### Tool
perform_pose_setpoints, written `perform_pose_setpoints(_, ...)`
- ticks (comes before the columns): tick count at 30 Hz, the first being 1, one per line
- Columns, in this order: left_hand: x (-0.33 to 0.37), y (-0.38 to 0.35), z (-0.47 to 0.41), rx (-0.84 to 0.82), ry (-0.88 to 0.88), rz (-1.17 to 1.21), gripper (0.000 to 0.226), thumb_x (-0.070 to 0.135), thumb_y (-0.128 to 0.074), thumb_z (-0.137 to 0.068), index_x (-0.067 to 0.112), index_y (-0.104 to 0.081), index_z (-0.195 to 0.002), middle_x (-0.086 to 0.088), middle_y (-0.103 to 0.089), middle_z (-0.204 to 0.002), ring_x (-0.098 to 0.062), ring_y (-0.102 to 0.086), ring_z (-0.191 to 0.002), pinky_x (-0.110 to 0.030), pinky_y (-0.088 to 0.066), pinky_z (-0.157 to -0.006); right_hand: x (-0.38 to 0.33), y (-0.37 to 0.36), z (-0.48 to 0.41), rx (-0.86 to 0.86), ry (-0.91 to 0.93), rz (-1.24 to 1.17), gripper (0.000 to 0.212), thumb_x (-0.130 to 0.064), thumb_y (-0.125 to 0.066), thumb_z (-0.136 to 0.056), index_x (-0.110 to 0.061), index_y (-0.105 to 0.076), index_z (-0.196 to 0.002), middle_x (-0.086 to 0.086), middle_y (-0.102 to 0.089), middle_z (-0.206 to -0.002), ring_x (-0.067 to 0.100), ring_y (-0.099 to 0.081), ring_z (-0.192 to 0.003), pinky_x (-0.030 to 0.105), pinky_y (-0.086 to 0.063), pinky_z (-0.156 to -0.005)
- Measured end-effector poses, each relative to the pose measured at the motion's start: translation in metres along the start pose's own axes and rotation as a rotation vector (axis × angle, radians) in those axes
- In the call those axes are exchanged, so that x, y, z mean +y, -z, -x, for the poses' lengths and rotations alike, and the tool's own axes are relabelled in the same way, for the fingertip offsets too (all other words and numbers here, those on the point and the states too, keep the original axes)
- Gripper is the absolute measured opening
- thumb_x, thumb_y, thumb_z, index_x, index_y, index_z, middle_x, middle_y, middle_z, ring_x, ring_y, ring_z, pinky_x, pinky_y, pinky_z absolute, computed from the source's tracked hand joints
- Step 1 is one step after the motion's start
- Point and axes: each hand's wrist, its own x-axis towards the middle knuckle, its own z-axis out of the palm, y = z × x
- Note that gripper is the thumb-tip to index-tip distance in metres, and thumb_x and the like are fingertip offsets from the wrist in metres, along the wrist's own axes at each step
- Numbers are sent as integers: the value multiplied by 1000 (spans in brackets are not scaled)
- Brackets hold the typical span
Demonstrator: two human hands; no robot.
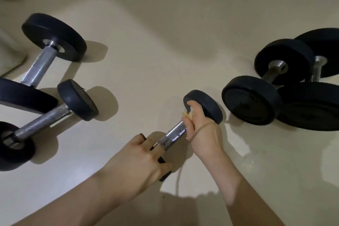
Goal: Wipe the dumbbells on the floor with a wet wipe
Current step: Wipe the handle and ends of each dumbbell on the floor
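Field notes, remote station.

- Pale cream smooth floor [165,33]. All the weights lay on it.
- Two pairs of black-plated, steel-handled spare dumbbells lay on it, one pair on the left [39,64] and one on the right [251,100], both well apart from the work.
- Small black-ended dumbbell with a speckled steel handle [174,135]: centre, lying at a slant. Its far plate [205,105] rested on the floor near the right pair.
- My left hand [134,163] clasped the near end from above, fingers draped round it as the anchor.
- My right hand [200,134] was clenched round the handle just below the far plate, with the crumpled yellowish wet wipe [187,114] pinched between thumb and fingers.

How I judged the step is best done:
- Pin the near end firmly so the dumbbell cannot roll.
- Wrap the wipe fully round the steel.
- Twist while drawing it along the whole handle, since the specks looked like they needed pressure.
- Finish with the plate rims and faces, then turn the dumbbell to reach the underside.

Hard to make out:
- The largest right-hand dumbbell ran off the frame edge.
- The near plate was almost wholly under my left hand.
- Only a scrap of the wipe showed; I could not tell its size or dampness.
- A thin tan elastic band [201,127] crossed the back of my right hand.
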Motion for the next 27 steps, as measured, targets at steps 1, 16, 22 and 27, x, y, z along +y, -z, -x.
perform_pose_setpoints(1, 2, 0, 1, 5, 10, 8, 28, 20, -59, -66, 36, -66, -88, 1, -61, -78, -26, -55, -72, -31, -38, -58, 1, 0, 4, 38, -9, 5, 35, -33, -55, -93, -20, -53, -125, 6, -69, -82, 31, -65, -73, 37, -53, -67)
perform_pose_setpoints(16, -7, -27, 22, 84, 533, 780, 80, 80, -43, -68, 45, -33, -139, 9, -25, -152, -11, -21, -141, -24, -28, -109, -1, -2, 9, 229, 69, 65, 28, -20, -43, -81, -14, -66, -66, 3, -61, -62, 22, -58, -58, 29, -48, -52)
perform_pose_setpoints(22, 28, -36, 14, 139, 581, 776, 98, 81, -50, -57, 31, -34, -140, 13, -37, -138, -10, -52, -115, -21, -45, -89, -2, 0, 34, 99, 235, 159, 25, -23, -46, -79, -22, -69, -70, -2, -65, -62, 24, -62, -51, 25, -48, -43)
perform_pose_setpoints(27, 50, -29, 3, 172, 579, 665, 103, 74, -58, -47, 28, -32, -136, 6, -50, -127, -14, -53, -111, -26, -50, -84, 0, 3, 54, 143, 64, 152, 14, -18, -60, -73, -24, -72, -73, -1, -68, -62, 23, -63, -53, 26, -49, -44)
